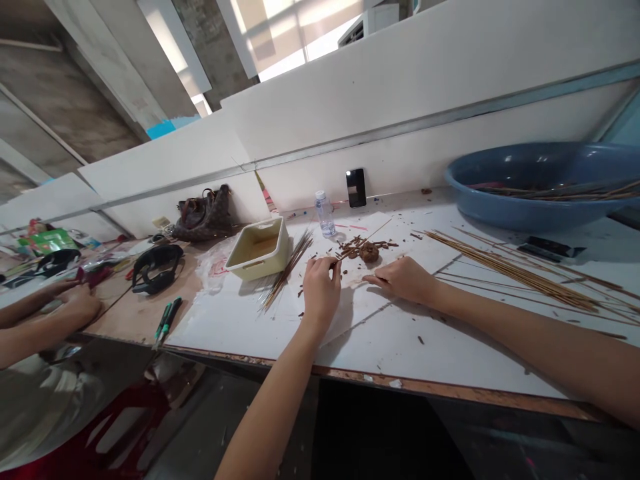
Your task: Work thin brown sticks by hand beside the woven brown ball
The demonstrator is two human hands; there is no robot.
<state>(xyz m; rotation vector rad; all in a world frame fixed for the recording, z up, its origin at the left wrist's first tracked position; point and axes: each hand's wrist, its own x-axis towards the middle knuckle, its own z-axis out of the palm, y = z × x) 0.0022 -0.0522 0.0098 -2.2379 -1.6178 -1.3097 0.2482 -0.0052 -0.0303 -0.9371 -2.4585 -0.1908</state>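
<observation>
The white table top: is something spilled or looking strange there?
Yes. Small brown chips lie scattered over the white table top, thickest around a brown lump just beyond the left hand and right hand. They look like spilled crumbs on the pale surface.

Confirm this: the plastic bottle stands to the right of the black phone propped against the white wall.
Wrong on one point: the head view shows the plastic bottle standing to the left of the black phone, not the right. The phone is propped against the white wall, as you said.

water bottle (325,215) just beside a phone (356,187) — blue basin (500,210) further right
</observation>
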